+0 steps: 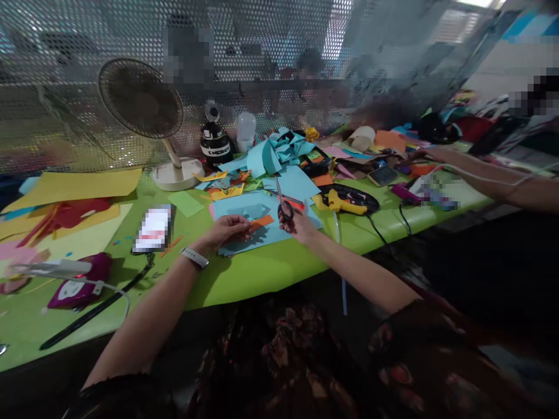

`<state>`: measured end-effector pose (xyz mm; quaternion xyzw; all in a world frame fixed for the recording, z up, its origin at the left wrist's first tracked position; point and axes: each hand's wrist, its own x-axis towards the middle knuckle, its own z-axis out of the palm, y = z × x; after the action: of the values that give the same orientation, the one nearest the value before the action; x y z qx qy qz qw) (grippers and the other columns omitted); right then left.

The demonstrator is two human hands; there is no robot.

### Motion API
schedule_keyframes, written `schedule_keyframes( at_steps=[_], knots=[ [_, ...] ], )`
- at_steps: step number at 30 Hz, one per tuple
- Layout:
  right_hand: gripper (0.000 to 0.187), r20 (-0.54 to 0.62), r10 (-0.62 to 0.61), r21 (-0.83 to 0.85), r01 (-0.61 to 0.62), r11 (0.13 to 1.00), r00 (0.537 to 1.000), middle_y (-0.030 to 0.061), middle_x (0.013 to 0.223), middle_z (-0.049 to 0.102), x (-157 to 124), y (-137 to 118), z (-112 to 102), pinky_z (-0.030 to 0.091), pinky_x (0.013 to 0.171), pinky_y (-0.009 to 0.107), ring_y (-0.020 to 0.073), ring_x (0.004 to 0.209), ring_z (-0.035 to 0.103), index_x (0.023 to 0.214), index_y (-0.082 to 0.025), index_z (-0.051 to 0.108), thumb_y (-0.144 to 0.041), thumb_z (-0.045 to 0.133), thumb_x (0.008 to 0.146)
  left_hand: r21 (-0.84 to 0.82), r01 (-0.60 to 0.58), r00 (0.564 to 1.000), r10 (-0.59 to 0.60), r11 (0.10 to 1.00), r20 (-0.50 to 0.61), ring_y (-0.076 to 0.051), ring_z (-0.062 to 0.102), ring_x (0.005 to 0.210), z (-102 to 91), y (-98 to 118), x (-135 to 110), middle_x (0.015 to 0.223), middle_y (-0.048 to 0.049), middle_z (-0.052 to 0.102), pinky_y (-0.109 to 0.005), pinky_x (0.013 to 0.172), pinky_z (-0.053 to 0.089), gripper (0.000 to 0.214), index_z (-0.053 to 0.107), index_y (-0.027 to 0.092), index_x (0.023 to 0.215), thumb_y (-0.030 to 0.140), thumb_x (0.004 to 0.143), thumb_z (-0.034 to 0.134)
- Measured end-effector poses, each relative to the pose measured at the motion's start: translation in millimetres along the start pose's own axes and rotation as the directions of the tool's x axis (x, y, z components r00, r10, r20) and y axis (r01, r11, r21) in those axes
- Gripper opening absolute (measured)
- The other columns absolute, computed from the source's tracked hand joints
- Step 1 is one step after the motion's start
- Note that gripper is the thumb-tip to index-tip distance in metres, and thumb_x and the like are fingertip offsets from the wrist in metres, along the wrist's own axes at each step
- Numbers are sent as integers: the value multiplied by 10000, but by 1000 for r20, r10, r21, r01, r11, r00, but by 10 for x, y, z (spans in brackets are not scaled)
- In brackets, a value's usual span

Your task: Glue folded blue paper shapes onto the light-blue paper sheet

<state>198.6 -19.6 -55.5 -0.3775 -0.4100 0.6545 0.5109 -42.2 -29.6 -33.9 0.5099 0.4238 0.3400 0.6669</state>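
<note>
My left hand (227, 228) pinches a small orange paper strip (262, 221) over a light blue sheet (253, 209) on the green table (262, 267). My right hand (299, 224) grips black-handled scissors (282, 201), blades pointing away from me, right beside the strip. A grey watch sits on my left wrist.
A phone (154, 228) lies left of my hands, a purple device (81, 285) with cable further left. A desk fan (144, 110), a black jar (215, 145), paper scraps and a yellow glue gun (345, 201) crowd the back. Another person's arm (480, 171) reaches in at right.
</note>
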Motion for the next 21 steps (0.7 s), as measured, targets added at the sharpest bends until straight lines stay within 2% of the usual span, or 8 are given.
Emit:
schedule_keyframes(
  at_steps=[3,8,12,17,21],
  knots=[
    [477,20,-3,-49,4,999,1000,-51,565,592,-8,5,30,363,385,162,46,430,503,724,-188,594,-600,811,620,23,41,998,-42,999,36,-129,690,654,25,3,34,770,-69,743,-229,633,555,415,679,114,809,402,603,893],
    [429,31,5,-83,-2,997,1000,-50,580,601,-19,18,44,366,388,159,46,442,520,763,-191,591,-569,778,686,119,99,985,-115,988,128,-164,710,712,32,-40,58,811,-85,752,-269,682,568,388,670,124,803,391,620,884],
    [401,22,51,-101,-48,994,998,-44,570,598,11,-2,66,393,384,173,46,404,485,737,-188,578,-540,768,722,-3,72,988,-71,997,140,-136,692,686,-8,-108,59,792,-91,741,-248,680,557,343,673,117,813,354,663,871],
    [356,8,84,-97,-83,992,996,-39,599,603,135,-352,199,445,418,181,39,408,459,738,-183,571,-484,758,765,-74,51,993,-42,996,110,-119,673,634,-22,-81,19,785,-80,732,-214,600,542,312,655,113,791,322,685,860],
    [367,101,-24,-86,33,996,995,-25,621,602,184,-640,289,454,449,183,48,458,488,753,-170,595,-506,740,779,-59,8,998,-5,998,56,-109,663,601,-31,24,-48,802,-74,738,-203,569,531,337,664,117,833,346,682,859]
  ],
)
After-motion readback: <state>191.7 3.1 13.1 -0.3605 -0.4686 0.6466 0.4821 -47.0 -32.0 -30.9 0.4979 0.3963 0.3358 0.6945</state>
